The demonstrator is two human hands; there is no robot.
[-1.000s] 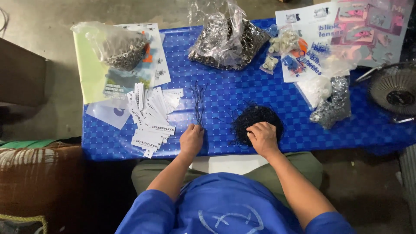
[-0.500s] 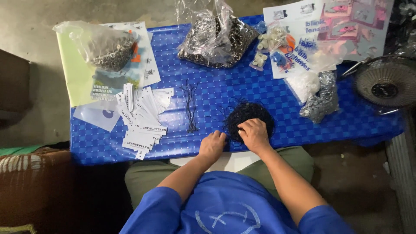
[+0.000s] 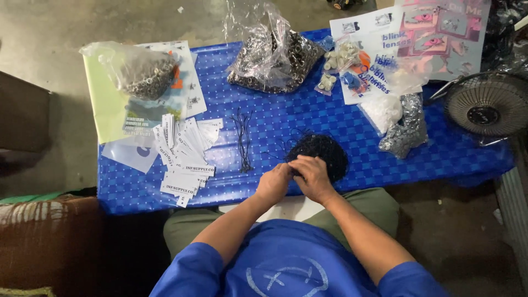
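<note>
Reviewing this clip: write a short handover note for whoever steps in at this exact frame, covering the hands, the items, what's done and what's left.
Left hand and right hand meet at the near edge of the tangled black cord pile on the blue plastic table, fingers pinching at it; what they grip is hidden.
Done: a small bundle of straightened black cords lies left of the pile.
Left: most of the pile; the white paper tags lie loose.

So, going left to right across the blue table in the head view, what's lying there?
Green sheet → white tags → black strings → black heap → silver bag → fan.
</note>
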